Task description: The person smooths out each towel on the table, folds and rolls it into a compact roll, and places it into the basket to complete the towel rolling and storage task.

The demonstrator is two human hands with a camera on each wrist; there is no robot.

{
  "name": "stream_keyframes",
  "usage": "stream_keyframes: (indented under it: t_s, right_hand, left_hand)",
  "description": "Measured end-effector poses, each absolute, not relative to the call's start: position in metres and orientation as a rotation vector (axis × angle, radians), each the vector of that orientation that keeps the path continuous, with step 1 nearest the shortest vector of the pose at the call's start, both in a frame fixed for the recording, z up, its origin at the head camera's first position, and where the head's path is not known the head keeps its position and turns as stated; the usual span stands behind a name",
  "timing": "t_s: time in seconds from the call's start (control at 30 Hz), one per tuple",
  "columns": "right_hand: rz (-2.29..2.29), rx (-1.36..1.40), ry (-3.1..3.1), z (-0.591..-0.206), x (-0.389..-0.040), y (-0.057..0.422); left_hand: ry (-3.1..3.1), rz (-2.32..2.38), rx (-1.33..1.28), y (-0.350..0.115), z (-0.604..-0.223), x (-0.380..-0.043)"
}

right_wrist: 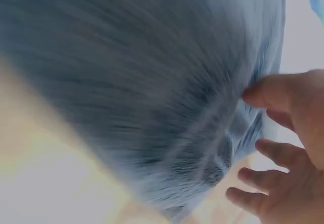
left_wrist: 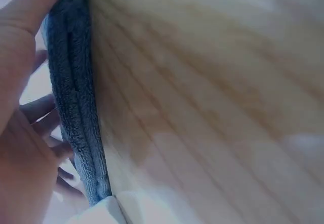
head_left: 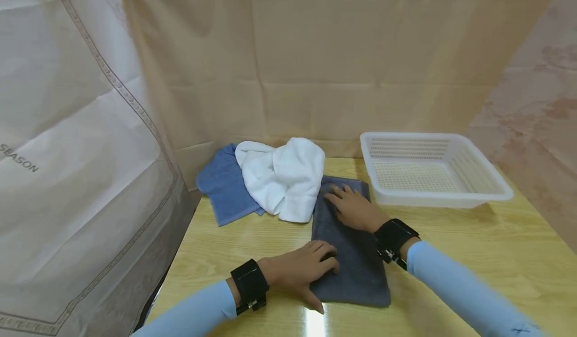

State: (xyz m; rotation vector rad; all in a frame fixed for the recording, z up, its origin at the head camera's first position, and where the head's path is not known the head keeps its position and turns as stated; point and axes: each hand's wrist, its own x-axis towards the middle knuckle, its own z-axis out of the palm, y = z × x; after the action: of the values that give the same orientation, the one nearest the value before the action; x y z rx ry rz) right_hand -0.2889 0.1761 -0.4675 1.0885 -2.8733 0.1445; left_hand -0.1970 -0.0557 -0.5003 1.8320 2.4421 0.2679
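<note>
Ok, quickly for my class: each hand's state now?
Left hand: open, at the grey towel, along its edge.
Right hand: open, resting on the grey towel.

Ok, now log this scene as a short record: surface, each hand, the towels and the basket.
Surface: wood-grain table
Left hand: at the near part of the gray towel, along its left edge
Right hand: fingers spread on the gray towel's far part
Gray towel: folded, lying flat, longer than wide
White towel: bunched, left of the gray towel's far end
Blue towel: partly under the white towel, reaching out to its left
Basket: white plastic, upright, right of the gray towel
</note>
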Motion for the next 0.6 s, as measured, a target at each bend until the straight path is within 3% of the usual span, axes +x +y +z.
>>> stream_keyframes:
  t_s: [0.13, 0.33, 0.6]
  right_hand:
    - [0.308, 1.262, -2.602, -0.474, -0.236, 0.209]
    - [0.603, 1.484, -2.659, -0.486, -0.161, 0.246]
    - [0.571, 1.505, -2.668, -0.488, -0.132, 0.258]
  left_hand:
    - [2.463, 0.265, 1.922, -0.061, -0.501, -0.191]
    - [2.451, 0.296, 1.968, -0.069, -0.498, -0.185]
    - [2.473, 0.490, 1.840, -0.073, -0.493, -0.181]
